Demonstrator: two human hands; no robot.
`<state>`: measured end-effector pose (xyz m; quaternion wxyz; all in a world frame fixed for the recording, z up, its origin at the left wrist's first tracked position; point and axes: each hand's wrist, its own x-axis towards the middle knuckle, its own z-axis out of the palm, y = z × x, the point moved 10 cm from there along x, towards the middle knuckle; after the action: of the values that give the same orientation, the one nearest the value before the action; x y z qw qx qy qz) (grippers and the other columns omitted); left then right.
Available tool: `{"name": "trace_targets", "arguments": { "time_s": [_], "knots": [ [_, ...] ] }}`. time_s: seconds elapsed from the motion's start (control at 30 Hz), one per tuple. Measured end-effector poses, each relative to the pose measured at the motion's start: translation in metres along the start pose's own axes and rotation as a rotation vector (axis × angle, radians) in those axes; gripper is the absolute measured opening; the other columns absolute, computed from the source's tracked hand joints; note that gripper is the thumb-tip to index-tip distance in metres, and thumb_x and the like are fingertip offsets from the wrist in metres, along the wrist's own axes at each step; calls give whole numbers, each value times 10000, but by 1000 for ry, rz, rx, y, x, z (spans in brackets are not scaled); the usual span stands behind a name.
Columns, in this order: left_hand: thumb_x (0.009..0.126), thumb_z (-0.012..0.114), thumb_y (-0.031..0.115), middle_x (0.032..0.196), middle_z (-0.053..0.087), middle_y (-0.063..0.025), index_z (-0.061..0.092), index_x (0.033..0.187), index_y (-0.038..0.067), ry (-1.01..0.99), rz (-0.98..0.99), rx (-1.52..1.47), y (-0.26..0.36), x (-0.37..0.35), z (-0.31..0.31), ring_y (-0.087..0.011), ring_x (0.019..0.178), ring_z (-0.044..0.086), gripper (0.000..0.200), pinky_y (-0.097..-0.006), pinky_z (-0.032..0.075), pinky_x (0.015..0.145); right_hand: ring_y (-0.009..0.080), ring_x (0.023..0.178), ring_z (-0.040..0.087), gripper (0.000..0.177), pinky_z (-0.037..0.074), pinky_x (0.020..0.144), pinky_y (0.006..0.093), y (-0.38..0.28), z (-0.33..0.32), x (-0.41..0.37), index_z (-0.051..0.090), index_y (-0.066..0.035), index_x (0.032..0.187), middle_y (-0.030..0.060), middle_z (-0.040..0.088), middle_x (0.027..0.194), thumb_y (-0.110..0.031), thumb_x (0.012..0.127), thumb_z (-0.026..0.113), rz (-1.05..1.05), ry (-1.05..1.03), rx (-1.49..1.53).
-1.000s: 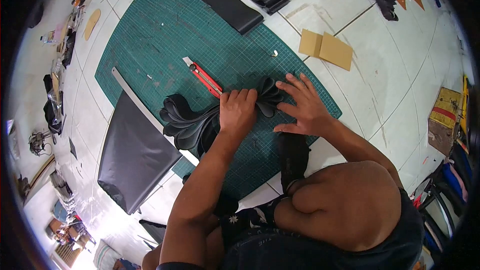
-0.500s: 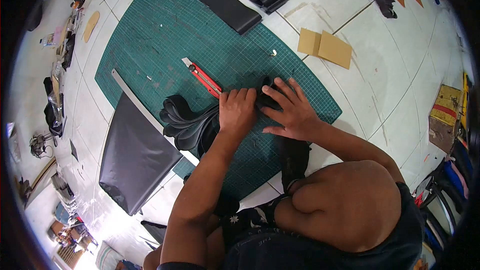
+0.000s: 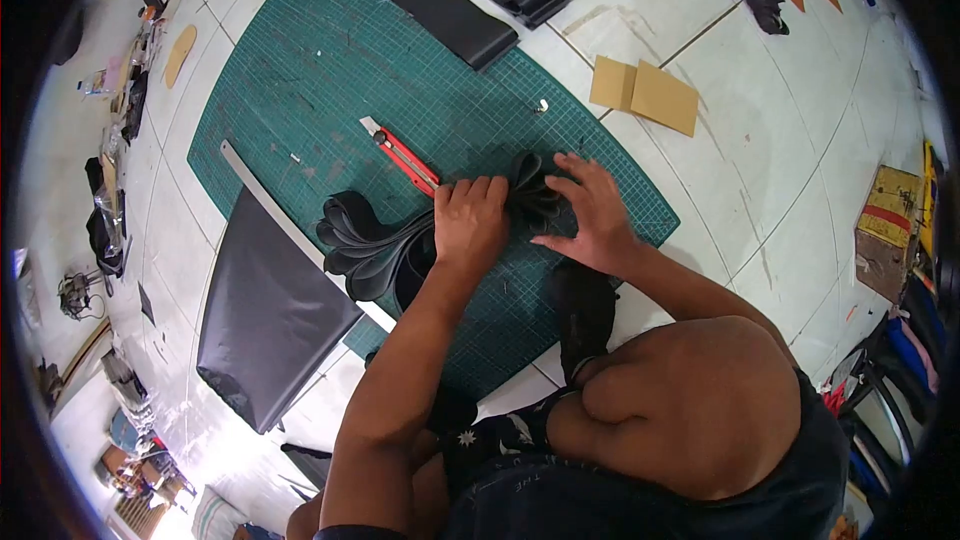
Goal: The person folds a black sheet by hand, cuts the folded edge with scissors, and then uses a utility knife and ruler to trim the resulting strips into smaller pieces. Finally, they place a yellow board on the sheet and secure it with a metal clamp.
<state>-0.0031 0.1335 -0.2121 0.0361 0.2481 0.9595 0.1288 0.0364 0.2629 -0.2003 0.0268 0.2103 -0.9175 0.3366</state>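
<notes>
Head view: black strip bundle [image 3: 362, 278], looped, on green gridded mat [image 3: 290, 80], left hand [image 3: 470, 222] clenched around its middle, loops protruding both sides, right hand [image 3: 592, 215] empty, fingers parted, beside right-end loops, contact unclear

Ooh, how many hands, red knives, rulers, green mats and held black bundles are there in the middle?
Hands (left hand, right hand): 2
Red knife: 1
Ruler: 1
Green mat: 1
Held black bundle: 1
Total: 6

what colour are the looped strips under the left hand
The looped strips are black, clearest in the head view.
</notes>
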Motion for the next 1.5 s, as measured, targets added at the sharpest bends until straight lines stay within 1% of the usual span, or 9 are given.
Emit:
{"name": "trace_targets", "arguments": {
  "time_s": [0.13,0.23,0.43,0.53,0.93,1.23,1.33,1.43,1.5],
  "knots": [
    [736,646,87,873,647,-58,612,997,85,14,-3,-15,0,2,-2,-270,859,625,262,-422,423,791,452,1369,371,1183,310,1096,608,5,11,-4,170,-75,1539,240,336,1502,-351,649,900,140,108,127],
    [744,662,99,873,650,-50,630,1046,95,27,4,-30,1,2,-6,-261,863,630,303,-418,420,792,449,1366,372,1162,323,1099,568,16,21,2,157,-34,1540,243,310,1520,-325,681,883,103,102,123],
    [759,699,139,888,657,-31,654,1152,161,-1,68,-21,6,-3,-5,-221,856,630,396,-407,416,786,425,1441,270,1125,278,1137,557,40,24,24,150,-101,1556,210,299,1539,-270,698,858,60,-106,193],
    [757,702,137,892,654,-25,655,1150,166,-28,93,-15,8,-6,-5,-213,862,630,397,-406,418,794,396,1475,218,1052,260,1154,548,38,25,34,231,-131,1528,166,309,1552,-269,694,857,5,-212,263],
    [780,723,177,976,656,-44,639,1175,145,-81,35,0,6,-6,0,-242,935,627,405,-411,421,856,323,1207,506,514,343,1088,467,40,26,27,555,-107,1187,109,561,1236,-196,743,799,-10,-213,296],
    [793,723,226,1124,615,-79,644,1159,118,-3,61,-32,21,-3,-19,-277,1052,584,390,-428,418,923,310,1111,549,470,365,1051,451,38,22,27,574,-90,1123,89,593,1136,-152,712,794,-48,-129,315],
    [799,718,224,1077,630,-85,648,1124,106,64,109,-85,25,0,-15,-285,1017,605,352,-435,434,889,311,1109,552,438,371,1040,454,38,23,28,579,-92,1114,92,595,1141,-148,731,784,-25,-168,303],
    [810,702,215,1030,645,-86,637,1088,94,-133,34,-98,16,1,12,-284,966,628,310,-443,450,838,311,1084,570,392,362,1071,464,41,27,29,592,-95,1092,87,613,1112,-146,748,775,-25,-183,316],
    [816,693,208,983,654,-80,628,1069,91,-106,48,-82,17,1,9,-277,927,640,286,-435,456,808,305,1063,583,369,344,1104,467,41,27,27,601,-95,1078,81,627,1087,-147,755,771,-22,-176,306]
  ]
}}
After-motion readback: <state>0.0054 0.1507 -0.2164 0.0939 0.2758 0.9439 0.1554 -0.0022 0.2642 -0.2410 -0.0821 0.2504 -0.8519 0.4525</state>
